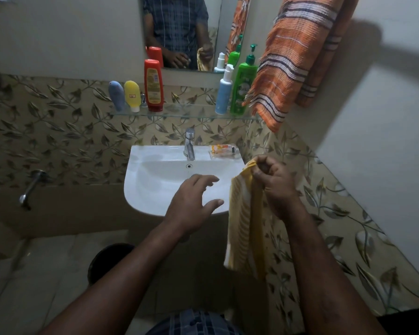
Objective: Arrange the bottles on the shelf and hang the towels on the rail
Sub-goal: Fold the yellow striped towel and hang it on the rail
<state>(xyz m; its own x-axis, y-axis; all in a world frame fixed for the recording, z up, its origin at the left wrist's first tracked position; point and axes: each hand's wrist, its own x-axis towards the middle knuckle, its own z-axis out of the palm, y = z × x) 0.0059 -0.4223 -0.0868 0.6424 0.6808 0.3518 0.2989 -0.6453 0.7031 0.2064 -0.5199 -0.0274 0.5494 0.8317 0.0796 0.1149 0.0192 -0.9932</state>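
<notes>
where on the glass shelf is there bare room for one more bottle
The glass shelf is bare in the middle, between the red bottle and the white-blue pump bottle. Crowded: left end, blue tube and yellow tube; right end, green bottle and orange towel.

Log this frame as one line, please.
right hand: grips yellow striped towel | left hand: empty, fingers spread above white ceramic sink | orange striped towel: hanging | five plastic bottles: standing on glass shelf
</notes>
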